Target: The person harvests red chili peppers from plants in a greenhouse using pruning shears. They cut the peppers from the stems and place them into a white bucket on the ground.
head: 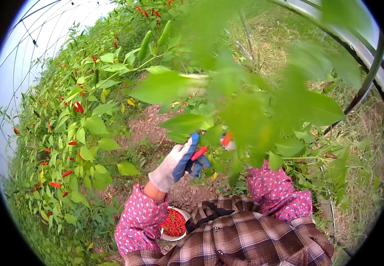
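Note:
My left hand [182,159], in a white knit glove with blue-coated palm and fingers, holds a red chili pepper [199,153] between its thumb and curled fingers. My right hand [230,146] is mostly hidden behind blurred leaves; only bits of white glove show, and its grip cannot be made out. A blurred red chili pepper [226,139] shows right by it, on the near side. Both hands are at a pepper plant [185,123] whose broad leaves hang close to the camera. Below my left forearm stands a white bucket [186,214] holding many red chilies [173,223].
Dense pepper plants [92,143] with red and green chilies fill the left side. Green chilies [144,45] hang on a branch ahead. Bare soil [150,123] runs between the rows. At right, dry grass [368,139] borders a curved greenhouse pipe [366,83].

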